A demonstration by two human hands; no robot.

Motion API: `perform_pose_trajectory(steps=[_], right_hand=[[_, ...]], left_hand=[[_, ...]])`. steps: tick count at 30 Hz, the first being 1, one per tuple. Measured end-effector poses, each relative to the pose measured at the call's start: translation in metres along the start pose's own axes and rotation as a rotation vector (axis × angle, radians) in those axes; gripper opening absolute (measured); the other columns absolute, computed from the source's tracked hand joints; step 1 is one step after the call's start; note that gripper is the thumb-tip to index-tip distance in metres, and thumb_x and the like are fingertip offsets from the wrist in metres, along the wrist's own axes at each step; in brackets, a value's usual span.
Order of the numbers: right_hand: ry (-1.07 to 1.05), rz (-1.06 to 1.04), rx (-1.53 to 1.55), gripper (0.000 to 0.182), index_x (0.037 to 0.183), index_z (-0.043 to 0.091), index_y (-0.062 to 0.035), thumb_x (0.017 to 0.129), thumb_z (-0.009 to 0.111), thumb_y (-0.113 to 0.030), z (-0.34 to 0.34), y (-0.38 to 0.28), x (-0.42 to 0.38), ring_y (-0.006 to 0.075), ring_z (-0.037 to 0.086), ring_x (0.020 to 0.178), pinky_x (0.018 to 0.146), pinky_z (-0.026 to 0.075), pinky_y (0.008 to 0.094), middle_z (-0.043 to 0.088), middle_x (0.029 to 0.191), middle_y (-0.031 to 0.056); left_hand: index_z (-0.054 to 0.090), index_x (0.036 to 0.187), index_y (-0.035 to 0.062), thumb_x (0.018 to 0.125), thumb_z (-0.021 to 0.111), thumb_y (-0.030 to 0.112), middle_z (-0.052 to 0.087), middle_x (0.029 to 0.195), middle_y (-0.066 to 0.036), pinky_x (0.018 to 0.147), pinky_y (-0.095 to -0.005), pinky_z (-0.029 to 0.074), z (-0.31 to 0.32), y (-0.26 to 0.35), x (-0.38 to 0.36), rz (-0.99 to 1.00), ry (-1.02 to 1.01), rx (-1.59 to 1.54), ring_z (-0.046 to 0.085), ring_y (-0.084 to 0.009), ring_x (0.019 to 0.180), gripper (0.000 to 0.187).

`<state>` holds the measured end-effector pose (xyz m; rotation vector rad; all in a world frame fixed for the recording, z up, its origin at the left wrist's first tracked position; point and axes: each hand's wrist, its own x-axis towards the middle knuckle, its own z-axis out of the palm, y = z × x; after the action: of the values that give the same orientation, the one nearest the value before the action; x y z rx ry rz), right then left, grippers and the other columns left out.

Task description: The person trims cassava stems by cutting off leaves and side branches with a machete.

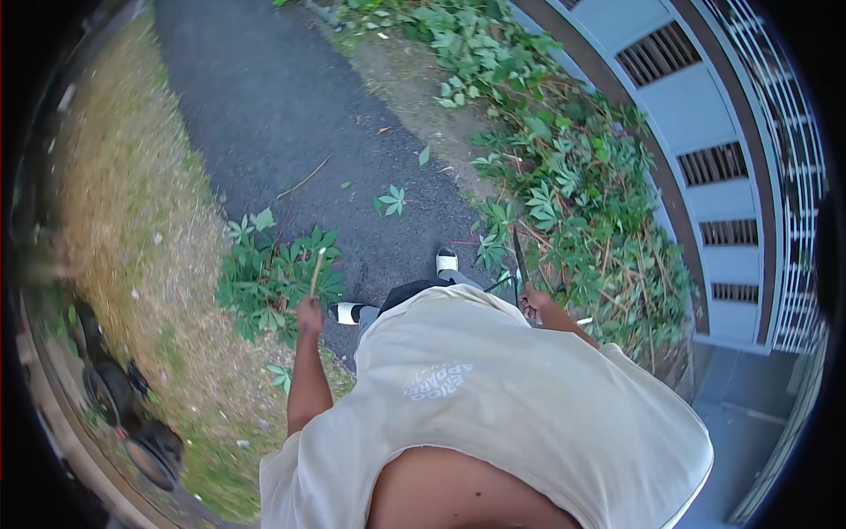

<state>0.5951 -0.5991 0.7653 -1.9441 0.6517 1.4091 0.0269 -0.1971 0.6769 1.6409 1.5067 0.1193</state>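
My left hand point(309, 316) is closed round the lower end of a cut branch point(318, 271), whose pale cut end points up. Green leaves point(264, 286) spread on the ground beside and beyond that hand. On the other side, my right hand point(532, 302) grips a long dark blade point(519, 251) that points forward, close to the pile of leafy cuttings point(582, 212). The handle is mostly hidden by the fingers.
A dark paved path point(264, 97) runs ahead, with a loose leaf point(393, 200) and a thin twig point(304, 175) on it. Dry grass point(123, 194) and old tyres point(154, 452) lie left. A blue-grey wall point(696, 115) with vents stands right.
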Motion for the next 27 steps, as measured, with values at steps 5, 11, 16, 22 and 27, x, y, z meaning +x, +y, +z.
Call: perform_pose_trajectory(steps=[5, 11, 16, 22, 27], right_hand=[[0.135, -0.219, -0.509, 0.038, 0.094, 0.064, -0.0053, 0.100, 0.070, -0.042, -0.085, 0.056, 0.011, 0.0198, 0.059, 0.054, 0.047, 0.046, 0.0383, 0.063, 0.073, 0.0070], [0.271, -0.959, -0.726, 0.047, 0.096, 0.072, -0.0028, 0.107, 0.058, -0.046, -0.188, 0.113, 0.006, 0.0261, 0.067, 0.056, 0.047, 0.048, 0.0430, 0.061, 0.066, 0.0107], [0.231, 0.180, 0.459, 0.036, 0.074, 0.064, -0.0091, 0.098, 0.075, -0.032, -0.250, 0.105, 0.057, 0.0143, 0.050, 0.048, 0.045, 0.042, 0.0330, 0.051, 0.060, 0.0019], [0.414, 0.088, 0.746, 0.029, 0.082, 0.061, -0.0056, 0.097, 0.073, -0.027, -0.233, 0.084, 0.029, 0.0159, 0.052, 0.051, 0.045, 0.044, 0.0343, 0.053, 0.065, 0.0040], [0.416, 0.240, 0.894, 0.028, 0.086, 0.064, -0.0033, 0.098, 0.072, -0.027, -0.174, 0.067, 0.039, 0.0183, 0.052, 0.051, 0.046, 0.045, 0.0368, 0.057, 0.068, 0.0073]], left_hand=[[0.026, 0.168, 0.0082, 0.103, 0.070, 0.039, 0.045, 0.163, -0.025, 0.119, -0.0496, 0.041, 0.165, 0.409, 0.075, 0.641, -0.324, -0.134, 0.050, -0.0414, 0.146, 0.084], [0.017, 0.169, 0.0012, 0.096, 0.073, 0.057, 0.026, 0.172, -0.029, 0.128, -0.0521, 0.028, 0.340, 0.667, 0.122, 0.244, -0.116, -0.488, 0.029, -0.0441, 0.159, 0.107], [0.065, 0.136, -0.0017, 0.100, 0.070, 0.052, 0.067, 0.142, -0.020, 0.113, -0.0462, 0.046, 0.432, 0.587, 0.219, 0.425, -0.348, -0.029, 0.062, -0.0349, 0.134, 0.065], [0.072, 0.128, 0.0071, 0.111, 0.042, 0.034, 0.070, 0.135, -0.022, 0.101, -0.0528, 0.055, 0.389, 0.370, 0.260, 0.718, -0.743, 1.303, 0.068, -0.0432, 0.123, 0.044], [0.073, 0.127, 0.0090, 0.110, 0.045, 0.032, 0.073, 0.130, -0.020, 0.099, -0.0512, 0.056, 0.338, 0.387, 0.256, 0.415, -1.010, 1.228, 0.070, -0.0382, 0.119, 0.040]])
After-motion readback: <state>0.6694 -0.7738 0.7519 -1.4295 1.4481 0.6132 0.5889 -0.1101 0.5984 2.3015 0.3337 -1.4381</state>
